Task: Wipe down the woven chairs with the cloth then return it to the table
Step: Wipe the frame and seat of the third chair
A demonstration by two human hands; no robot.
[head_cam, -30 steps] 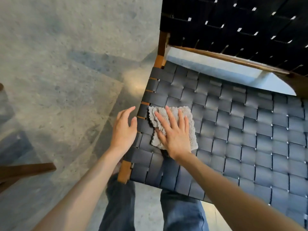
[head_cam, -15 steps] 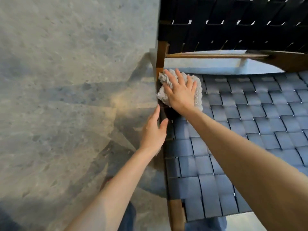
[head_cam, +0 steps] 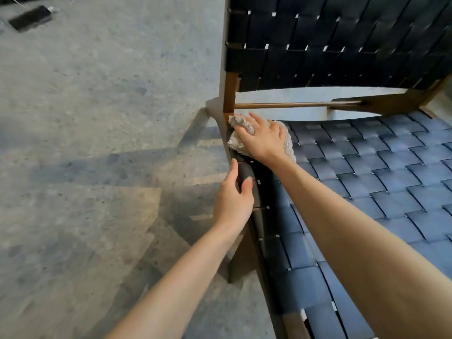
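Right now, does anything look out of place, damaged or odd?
Nothing stands out. The right hand presses the cloth on the seat at its back corner; the left hand grips the seat edge.

Grey speckled floor (head_cam: 97,118) w/ shadows; dark flat obj (head_cam: 30,18) top-left.

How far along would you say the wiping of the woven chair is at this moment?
Done: nothing visible shows which parts are already wiped. In hand: the right hand presses the cloth on the rear corner of the seat beside the wooden post, while the left hand grips the seat edge. Left: probably the backrest, any other chairs, and returning the cloth to a table, which is out of view.
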